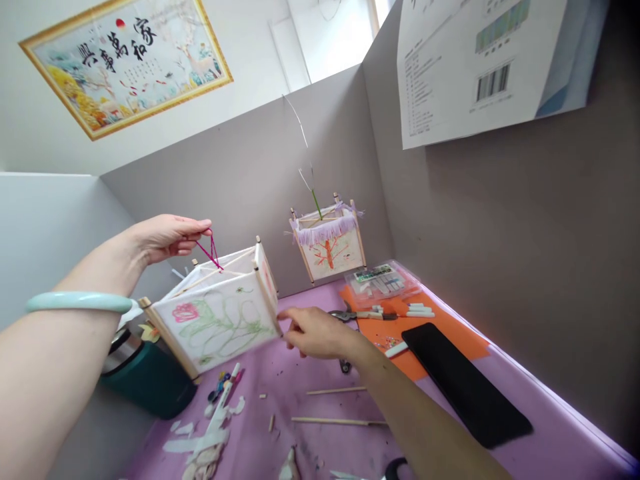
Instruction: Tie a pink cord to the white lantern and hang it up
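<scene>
Lightly built lantern (pixel 220 327), pinched cord

Your left hand (pixel 167 237) has its thumb and fingertips narrowed on the magenta cord (pixel 215 253), which drops to the crossed sticks (pixel 235 262) inside the open top. Your right hand (pixel 320 332) is loosely open, its index finger at the lantern's right corner post (pixel 267 293) and the others curled, gripping nothing visible; whether that fingertip presses the post, you cannot tell.

The lantern is in front of you, left of centre and tilted, above the purple cover (pixel 280 373); whether its lowest corner touches down is unclear. It looks light, and on the cord it probably swings and twists easily. Its wooden posts seem stiff, but the thin white panels with drawn flowers likely dent or tear under a poke. Best hold: the cord near the crossing, or 1 corner post, with no squeeze on a panel. The joints may be the weak spots.

Farther out, the teal bottle (pixel 155 380) is close by the left post. A fringed lantern (pixel 333 257) hangs beyond your right hand, and 2 thin sticks (pixel 337 391) lie on the cover.
</scene>
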Motion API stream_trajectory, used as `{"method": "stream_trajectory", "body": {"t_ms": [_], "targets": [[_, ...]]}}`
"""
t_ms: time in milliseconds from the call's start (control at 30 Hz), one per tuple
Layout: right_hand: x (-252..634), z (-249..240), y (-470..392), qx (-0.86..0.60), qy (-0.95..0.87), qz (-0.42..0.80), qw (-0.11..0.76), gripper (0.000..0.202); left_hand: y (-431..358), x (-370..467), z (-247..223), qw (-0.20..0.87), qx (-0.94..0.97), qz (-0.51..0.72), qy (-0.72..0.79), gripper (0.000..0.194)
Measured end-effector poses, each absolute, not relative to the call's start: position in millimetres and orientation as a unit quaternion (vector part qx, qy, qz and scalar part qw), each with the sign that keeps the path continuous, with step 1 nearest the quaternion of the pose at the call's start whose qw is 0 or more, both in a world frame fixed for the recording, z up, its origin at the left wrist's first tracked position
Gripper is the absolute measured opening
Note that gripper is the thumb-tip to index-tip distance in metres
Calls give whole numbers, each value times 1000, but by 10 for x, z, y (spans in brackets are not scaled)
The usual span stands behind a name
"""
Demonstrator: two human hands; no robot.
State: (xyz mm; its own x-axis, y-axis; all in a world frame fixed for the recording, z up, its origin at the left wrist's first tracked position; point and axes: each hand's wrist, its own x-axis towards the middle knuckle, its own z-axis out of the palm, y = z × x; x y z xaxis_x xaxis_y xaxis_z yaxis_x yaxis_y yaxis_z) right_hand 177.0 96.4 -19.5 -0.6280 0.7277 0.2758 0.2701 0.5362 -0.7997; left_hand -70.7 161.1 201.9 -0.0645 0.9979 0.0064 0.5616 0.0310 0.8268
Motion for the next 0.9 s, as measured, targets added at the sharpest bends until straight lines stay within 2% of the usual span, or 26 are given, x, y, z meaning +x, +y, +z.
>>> {"method": "stream_trajectory", "body": {"t_ms": [100, 233, 467, 633, 900], "targets": [[1828, -143, 918, -258, -835, 409, 260, 34, 1551, -712, 2022, 307, 597, 340, 658, 25], [1858, -179, 993, -335, -796, 391, 319, 32, 1494, -780, 2035, 303, 600, 332, 662, 26], [1846, -257, 1133, -399, -746, 352, 400, 50, 1474, -931, 2136, 294, 631, 298, 653, 23], [1910, -224, 1154, -424, -716, 338, 439, 57, 1373, -736, 2121, 275, 603, 349, 663, 13], [1878, -225, 1083, -415, -752, 344, 378, 52, 1348, -673, 2128, 281, 618, 349, 645, 13]]}}
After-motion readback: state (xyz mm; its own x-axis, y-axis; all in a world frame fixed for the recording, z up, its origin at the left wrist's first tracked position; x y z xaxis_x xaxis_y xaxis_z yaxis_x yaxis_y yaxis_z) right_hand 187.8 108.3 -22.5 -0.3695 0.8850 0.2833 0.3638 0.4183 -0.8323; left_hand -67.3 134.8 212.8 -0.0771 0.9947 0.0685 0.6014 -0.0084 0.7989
